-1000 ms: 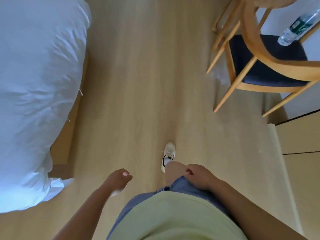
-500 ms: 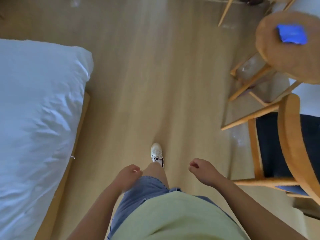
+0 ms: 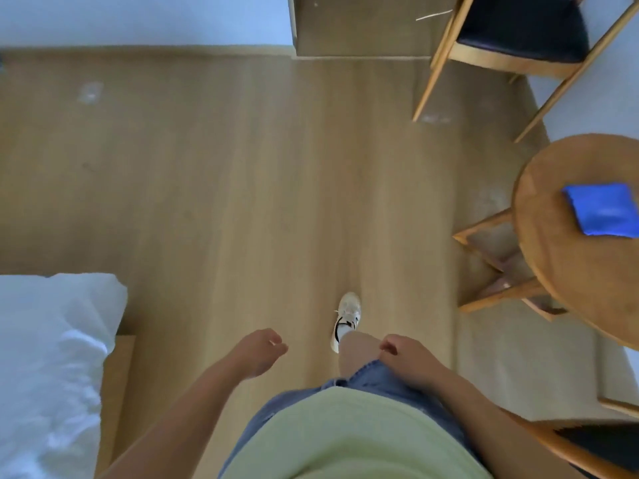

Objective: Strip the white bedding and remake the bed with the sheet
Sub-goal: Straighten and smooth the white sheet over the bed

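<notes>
With left hand [image 3: 261,352] and right hand [image 3: 406,357] loosely curled and empty, best seize the bedding [image 3: 58,340] corner left of them.

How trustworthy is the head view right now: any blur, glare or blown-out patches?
Head view: soft with motion blur, and the blue rectangular pouch on the round wooden table is smeared at its edges. Head view: the white bedding is overexposed, its folds nearly washed out. Head view: pale glare patches on the light wooden floor. Wide-angle bend splays the wooden chair with a dark seat.
</notes>
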Action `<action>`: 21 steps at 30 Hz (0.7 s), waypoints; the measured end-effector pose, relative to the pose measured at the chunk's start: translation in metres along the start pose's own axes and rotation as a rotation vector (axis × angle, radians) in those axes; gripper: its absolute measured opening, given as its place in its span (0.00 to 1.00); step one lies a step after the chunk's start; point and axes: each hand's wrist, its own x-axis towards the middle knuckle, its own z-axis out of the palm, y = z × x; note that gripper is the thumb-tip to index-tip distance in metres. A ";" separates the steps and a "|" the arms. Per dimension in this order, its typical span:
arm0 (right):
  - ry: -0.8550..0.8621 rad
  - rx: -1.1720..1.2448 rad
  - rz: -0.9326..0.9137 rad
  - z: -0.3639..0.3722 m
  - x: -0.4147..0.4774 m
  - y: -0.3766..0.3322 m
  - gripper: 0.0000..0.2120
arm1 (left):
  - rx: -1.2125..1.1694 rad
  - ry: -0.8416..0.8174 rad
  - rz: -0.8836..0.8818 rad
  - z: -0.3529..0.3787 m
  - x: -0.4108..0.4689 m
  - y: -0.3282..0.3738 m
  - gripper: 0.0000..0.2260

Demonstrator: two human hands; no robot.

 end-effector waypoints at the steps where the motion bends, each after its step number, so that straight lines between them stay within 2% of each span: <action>1: -0.007 -0.006 -0.004 -0.030 0.025 -0.010 0.04 | -0.020 -0.006 -0.016 -0.017 0.017 0.022 0.15; 6: 0.038 0.089 0.039 -0.180 0.125 -0.076 0.08 | -0.146 -0.038 -0.022 -0.118 0.095 0.127 0.12; 13: 0.053 0.182 0.055 -0.354 0.295 -0.169 0.09 | -0.243 0.071 -0.024 -0.276 0.251 0.236 0.12; 18: 0.084 0.199 0.087 -0.482 0.414 -0.246 0.08 | -0.256 0.107 -0.016 -0.433 0.374 0.322 0.11; 21: 0.069 0.189 0.079 -0.559 0.474 -0.287 0.06 | -0.175 0.122 0.009 -0.531 0.438 0.387 0.08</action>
